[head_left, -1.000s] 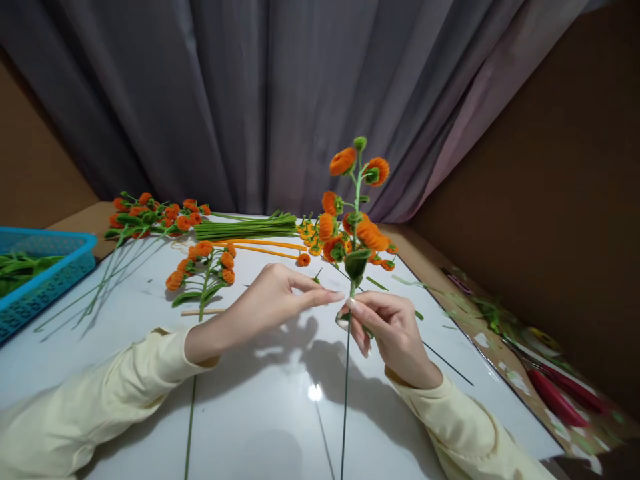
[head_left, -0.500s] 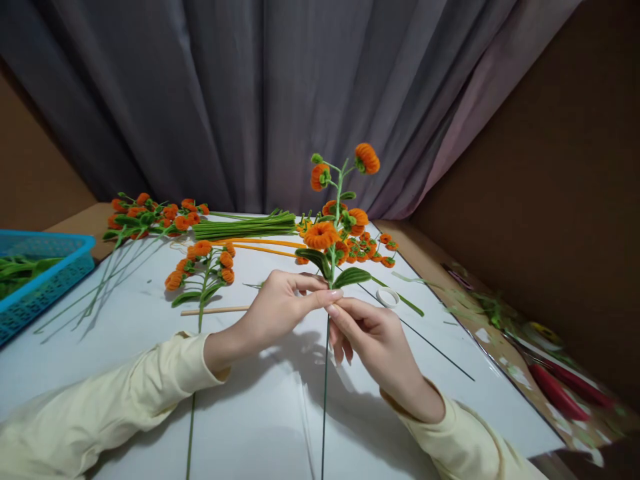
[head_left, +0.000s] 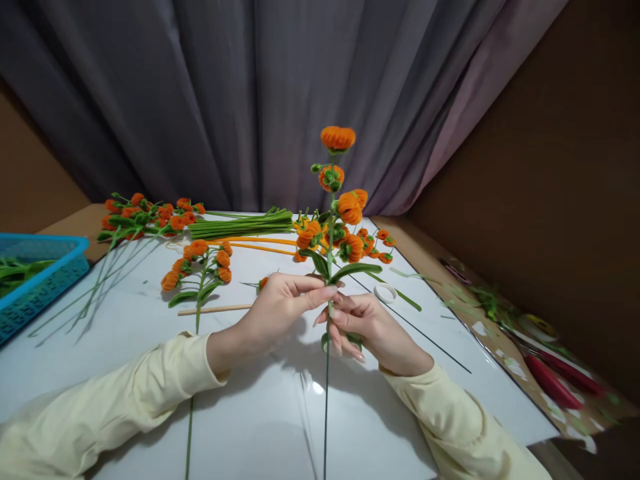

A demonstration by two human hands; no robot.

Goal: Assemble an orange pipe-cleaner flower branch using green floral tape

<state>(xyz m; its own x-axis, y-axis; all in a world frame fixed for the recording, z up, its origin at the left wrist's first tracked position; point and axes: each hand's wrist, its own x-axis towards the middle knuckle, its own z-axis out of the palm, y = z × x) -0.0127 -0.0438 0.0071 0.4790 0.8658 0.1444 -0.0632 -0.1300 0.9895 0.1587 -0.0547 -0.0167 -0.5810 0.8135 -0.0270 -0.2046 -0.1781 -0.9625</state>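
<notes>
I hold an upright artificial flower stem (head_left: 331, 233) with fuzzy orange blooms, a small green bud and green leaves, apparently chenille. My left hand (head_left: 293, 300) pinches it just below the lowest leaf pair. Lower and to the right, my right hand (head_left: 375, 330) has its thumb and index finger closed at the stem, the other fingers loosely curled behind it. A thin dark green wire length runs down below both hands. Green bits show by the right fingertips; what they are is unclear. A similar orange flower stem (head_left: 202, 283) lies on the white board to the left.
A blue basket (head_left: 75, 257) with green pieces stands at left. Behind are a green chenille stem bundle (head_left: 245, 225) and finished orange flowers (head_left: 133, 217). A wooden stick (head_left: 213, 310), a white ring (head_left: 385, 293) and red-handled pliers (head_left: 553, 383) lie about. A grey curtain (head_left: 300, 100) hangs behind.
The flower stem has turned, so its blooms and leaves face differently and the top bloom stands centred. My right hand's fingers have shifted and spread a little; my left keeps its pinch.
</notes>
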